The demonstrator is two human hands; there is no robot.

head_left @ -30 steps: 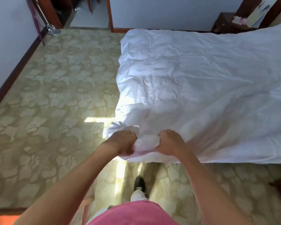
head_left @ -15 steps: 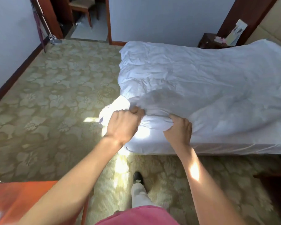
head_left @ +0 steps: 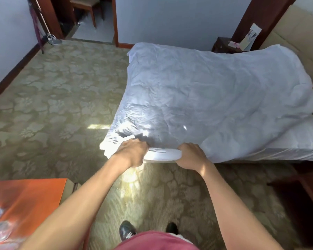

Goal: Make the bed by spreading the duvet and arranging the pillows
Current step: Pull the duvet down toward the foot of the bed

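A white, wrinkled duvet (head_left: 215, 98) is billowed up over the bed (head_left: 296, 141), and the mattress edge shows at the right. My left hand (head_left: 132, 154) grips the duvet's near corner, with bunched fabric sticking out to its left. My right hand (head_left: 192, 156) grips the same near edge a little to the right, and a taut fold of duvet runs between the two hands. No pillows are visible.
Patterned green carpet (head_left: 61, 105) covers the floor left of the bed. An orange table corner (head_left: 25, 199) is at lower left. A dark bedside table (head_left: 226, 45) stands beyond the bed, dark wooden furniture (head_left: 307, 192) at the right. A doorway with a chair (head_left: 83, 8) lies far left.
Both hands have lifted the gripped duvet edge and spread apart. The duvet has billowed up and toward the headboard, and my view has pulled back from the bed.
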